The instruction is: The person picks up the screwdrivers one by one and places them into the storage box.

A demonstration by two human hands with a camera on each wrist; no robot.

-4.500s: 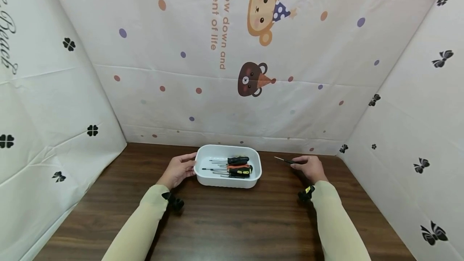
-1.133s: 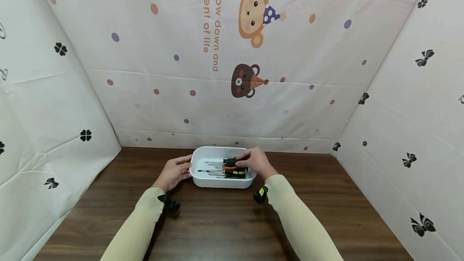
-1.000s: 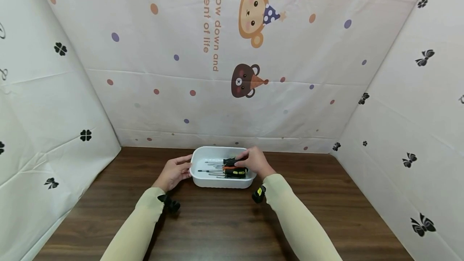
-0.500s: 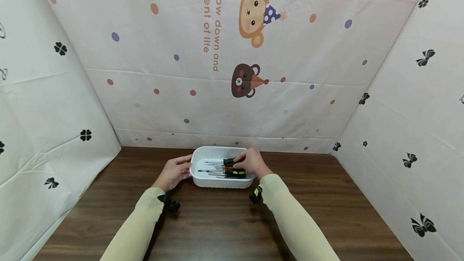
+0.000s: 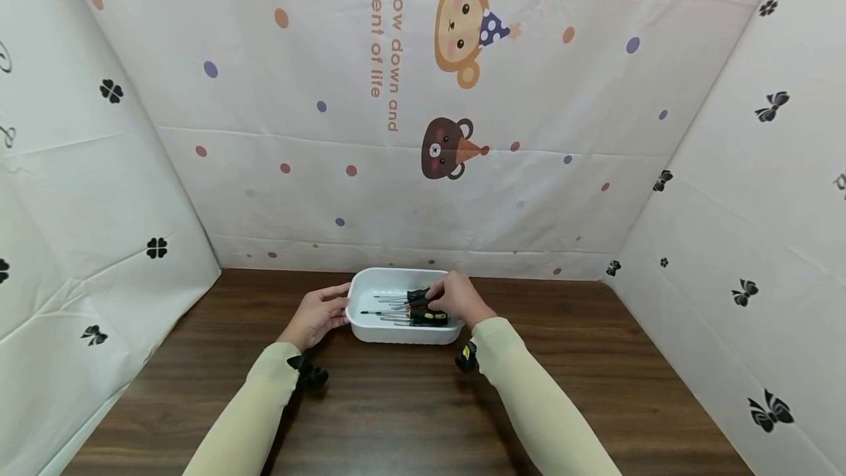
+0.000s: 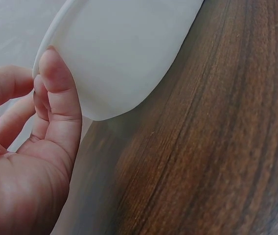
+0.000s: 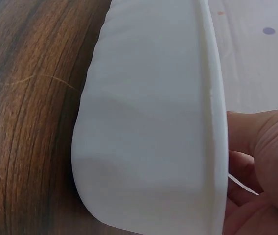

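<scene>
A white plastic tray (image 5: 396, 334) stands on the table near the back wall. Several screwdrivers (image 5: 429, 316) lie in it side by side, black handles to the right and metal shafts to the left. At the tray's left end my left hand (image 5: 316, 316) holds the rim. The left wrist view shows fingers (image 6: 58, 93) against the tray's outer wall. My right hand (image 5: 459, 300) reaches over the right end and pinches a screwdriver's dark handle among the others. In the right wrist view the tray wall (image 7: 149, 107) hides the fingertips of the right hand (image 7: 271, 156).
The brown wooden table (image 5: 396, 410) extends in front of the tray. A white patterned cloth (image 5: 297, 189) rises behind it, with more white cloth along the left and right sides. Black cameras (image 5: 466, 356) are strapped to both wrists.
My right hand has carried a thin screwdriver from the table's right side into the tray, then shifted slightly left over the handles. The left hand stays at the tray's left end.
</scene>
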